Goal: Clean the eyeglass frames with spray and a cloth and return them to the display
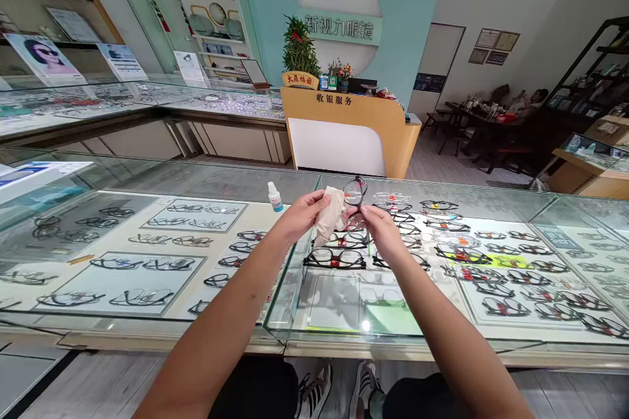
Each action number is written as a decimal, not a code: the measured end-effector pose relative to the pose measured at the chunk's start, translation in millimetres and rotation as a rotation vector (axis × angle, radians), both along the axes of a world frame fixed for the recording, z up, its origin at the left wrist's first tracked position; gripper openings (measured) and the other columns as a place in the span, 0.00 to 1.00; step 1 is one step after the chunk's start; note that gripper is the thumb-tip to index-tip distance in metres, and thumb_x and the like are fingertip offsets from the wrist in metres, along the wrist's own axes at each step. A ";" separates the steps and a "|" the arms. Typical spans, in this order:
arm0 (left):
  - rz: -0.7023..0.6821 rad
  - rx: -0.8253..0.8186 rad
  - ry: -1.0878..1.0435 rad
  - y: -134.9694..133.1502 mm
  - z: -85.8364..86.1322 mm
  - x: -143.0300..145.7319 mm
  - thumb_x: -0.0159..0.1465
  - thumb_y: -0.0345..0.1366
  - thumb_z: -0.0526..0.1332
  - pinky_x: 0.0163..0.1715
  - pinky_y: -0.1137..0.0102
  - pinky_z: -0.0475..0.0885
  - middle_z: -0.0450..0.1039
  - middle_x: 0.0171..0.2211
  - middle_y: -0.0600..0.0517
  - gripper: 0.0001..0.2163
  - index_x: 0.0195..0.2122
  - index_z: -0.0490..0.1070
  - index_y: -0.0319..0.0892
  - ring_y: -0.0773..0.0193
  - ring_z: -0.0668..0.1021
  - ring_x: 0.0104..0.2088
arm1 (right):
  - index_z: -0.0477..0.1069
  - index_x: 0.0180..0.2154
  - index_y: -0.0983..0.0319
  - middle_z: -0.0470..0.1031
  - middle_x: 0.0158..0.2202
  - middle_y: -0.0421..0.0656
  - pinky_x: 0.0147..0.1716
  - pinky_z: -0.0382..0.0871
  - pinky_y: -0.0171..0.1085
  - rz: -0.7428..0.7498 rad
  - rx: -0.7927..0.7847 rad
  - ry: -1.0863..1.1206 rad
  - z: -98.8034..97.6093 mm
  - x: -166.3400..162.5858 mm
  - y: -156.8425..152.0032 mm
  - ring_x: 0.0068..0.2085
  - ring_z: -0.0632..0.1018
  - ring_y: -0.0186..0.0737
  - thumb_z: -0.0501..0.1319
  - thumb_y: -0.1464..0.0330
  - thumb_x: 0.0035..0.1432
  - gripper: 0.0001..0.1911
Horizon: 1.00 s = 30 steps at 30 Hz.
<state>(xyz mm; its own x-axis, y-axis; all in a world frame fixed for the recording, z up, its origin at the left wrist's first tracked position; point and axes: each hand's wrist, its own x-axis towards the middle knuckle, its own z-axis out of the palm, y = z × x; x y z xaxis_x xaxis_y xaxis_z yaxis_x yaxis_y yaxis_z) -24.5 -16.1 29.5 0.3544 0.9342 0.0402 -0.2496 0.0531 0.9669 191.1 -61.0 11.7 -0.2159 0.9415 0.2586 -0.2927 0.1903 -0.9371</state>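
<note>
Above the glass counter, my right hand (pixel 381 230) grips a pair of dark-framed eyeglasses (pixel 354 191), which is turned on end with one lens upward. My left hand (pixel 305 213) has its fingers closed on a cream cleaning cloth (pixel 330 216), held against the left side of the eyeglasses. The cloth hangs down and hides part of the lower lens. A small white spray bottle (pixel 275 197) with a blue label stands upright on the counter, left of my left hand. Below my hands, a black pair of glasses with a red tag (pixel 339 258) lies in the display.
The glass display counter (pixel 295 346) spans the width before me, with several rows of glasses. A white box (pixel 44 170) sits on its left end. Beyond stand a wooden cashier desk (pixel 344 105) and another display case (pixel 221 101). A person (pixel 535 99) is at a table far right.
</note>
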 end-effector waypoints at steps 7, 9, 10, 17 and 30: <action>0.042 0.001 -0.024 -2.3 1.0 2.7 0.52 0.50 0.80 0.30 0.72 0.71 0.76 0.25 0.53 0.24 0.43 0.82 0.38 0.63 0.78 0.30 | 0.86 0.39 0.58 0.84 0.42 0.46 0.47 0.70 0.42 0.058 -0.041 -0.049 -1.1 -0.9 -0.3 0.37 0.75 0.42 0.67 0.50 0.64 0.19; 0.068 -0.012 -0.028 -3.2 2.2 3.7 0.51 0.50 0.80 0.30 0.72 0.71 0.79 0.28 0.51 0.25 0.42 0.83 0.38 0.64 0.78 0.30 | 0.86 0.39 0.58 0.84 0.41 0.46 0.47 0.70 0.43 0.076 -0.040 -0.069 -1.3 -1.4 -0.8 0.37 0.75 0.42 0.67 0.49 0.63 0.20; 0.082 -0.019 -0.030 -3.6 2.8 4.2 0.50 0.50 0.81 0.31 0.72 0.71 0.81 0.31 0.50 0.25 0.42 0.83 0.38 0.64 0.78 0.31 | 0.86 0.39 0.58 0.84 0.40 0.46 0.47 0.70 0.42 0.085 -0.036 -0.080 -1.7 -1.5 -0.8 0.37 0.75 0.42 0.67 0.49 0.63 0.20; 0.059 -0.046 -0.056 -6.1 3.7 6.6 0.50 0.48 0.81 0.30 0.71 0.75 0.82 0.32 0.50 0.26 0.45 0.81 0.37 0.64 0.80 0.28 | 0.86 0.39 0.59 0.83 0.39 0.44 0.39 0.67 0.39 0.122 -0.018 -0.097 -2.9 -2.6 -1.3 0.33 0.73 0.38 0.66 0.53 0.64 0.18; -0.019 -0.044 -0.050 -6.9 0.5 10.1 0.53 0.53 0.79 0.29 0.67 0.77 0.81 0.31 0.49 0.27 0.44 0.77 0.38 0.63 0.80 0.26 | 0.85 0.41 0.59 0.82 0.39 0.44 0.41 0.68 0.39 0.155 0.024 -0.193 -1.8 -4.6 -2.7 0.34 0.74 0.39 0.64 0.50 0.66 0.21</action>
<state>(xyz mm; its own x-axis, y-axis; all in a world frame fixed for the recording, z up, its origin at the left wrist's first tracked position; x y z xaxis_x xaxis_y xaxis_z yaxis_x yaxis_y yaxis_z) -14.4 -23.0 30.0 0.3711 0.9285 0.0168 -0.2961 0.1011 0.9498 186.5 -63.8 9.9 -0.4048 0.8873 0.2209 -0.1366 0.1801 -0.9741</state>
